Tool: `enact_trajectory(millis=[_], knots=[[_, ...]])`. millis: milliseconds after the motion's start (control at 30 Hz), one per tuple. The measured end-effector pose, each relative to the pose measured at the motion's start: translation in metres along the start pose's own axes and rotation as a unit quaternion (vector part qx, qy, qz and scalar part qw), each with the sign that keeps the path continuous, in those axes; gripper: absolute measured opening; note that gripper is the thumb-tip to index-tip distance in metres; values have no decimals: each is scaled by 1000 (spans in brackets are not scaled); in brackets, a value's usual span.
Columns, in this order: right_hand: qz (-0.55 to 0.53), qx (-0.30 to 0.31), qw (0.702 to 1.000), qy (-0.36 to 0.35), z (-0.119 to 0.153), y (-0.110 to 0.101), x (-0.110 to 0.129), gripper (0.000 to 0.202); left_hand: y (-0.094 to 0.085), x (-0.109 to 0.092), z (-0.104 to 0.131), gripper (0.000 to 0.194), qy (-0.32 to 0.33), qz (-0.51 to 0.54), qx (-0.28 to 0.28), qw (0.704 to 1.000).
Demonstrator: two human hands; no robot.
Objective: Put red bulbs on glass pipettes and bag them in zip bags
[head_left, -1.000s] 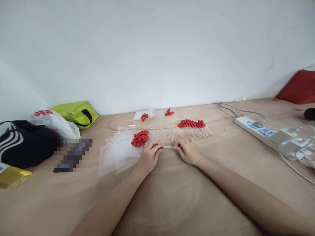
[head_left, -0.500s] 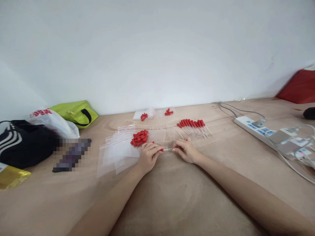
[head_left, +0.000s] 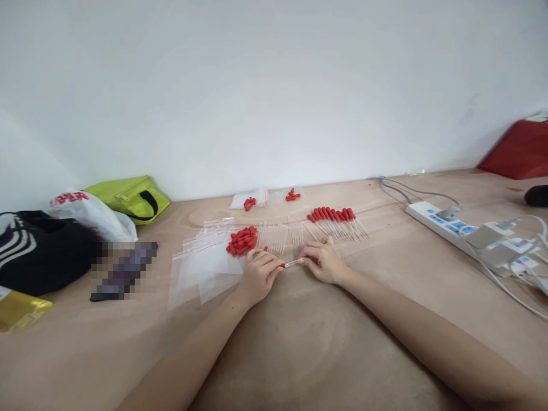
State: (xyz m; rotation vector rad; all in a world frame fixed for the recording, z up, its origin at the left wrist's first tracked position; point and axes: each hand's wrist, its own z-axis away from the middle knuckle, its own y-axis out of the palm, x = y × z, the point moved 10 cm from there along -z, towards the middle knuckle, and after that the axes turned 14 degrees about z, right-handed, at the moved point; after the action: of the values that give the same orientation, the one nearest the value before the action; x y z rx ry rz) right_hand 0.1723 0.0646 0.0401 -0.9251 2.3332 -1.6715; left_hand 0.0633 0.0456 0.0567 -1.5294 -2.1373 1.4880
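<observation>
Stretching crosswise, a thin transparent tube [head_left: 291, 263] is pinched at its right end by the right hand [head_left: 323, 262]; its left end is met by a red, rubber-like bulb [head_left: 282, 265], pinched by the equally near left hand [head_left: 257, 277].

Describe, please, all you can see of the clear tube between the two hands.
The clear tube is thin and straight, apparently glass or plastic. A red piece shows at its left end, by the fingertips of the left hand; the right hand hides the other end. It slants slightly, its right end higher in the picture. I cannot tell whether it touches the table.
</observation>
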Motion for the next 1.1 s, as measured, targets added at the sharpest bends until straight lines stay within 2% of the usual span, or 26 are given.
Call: enact_trajectory(millis=[500, 767, 900, 1100], knots=[[64, -40, 997, -21, 7, -6, 19, 28, 4, -6, -1, 23, 3, -7, 34, 999], [39, -17, 999, -6, 2, 2, 24, 29, 10, -10, -1, 21, 17, -9, 56, 998], [42, -17, 999, -9, -3, -2, 24, 31, 4, -7, -3, 19, 10, -11, 24, 1000], [135, -44, 987, -81, -4, -8, 33, 25, -13, 3, -3, 16, -11, -59, -49, 997]])
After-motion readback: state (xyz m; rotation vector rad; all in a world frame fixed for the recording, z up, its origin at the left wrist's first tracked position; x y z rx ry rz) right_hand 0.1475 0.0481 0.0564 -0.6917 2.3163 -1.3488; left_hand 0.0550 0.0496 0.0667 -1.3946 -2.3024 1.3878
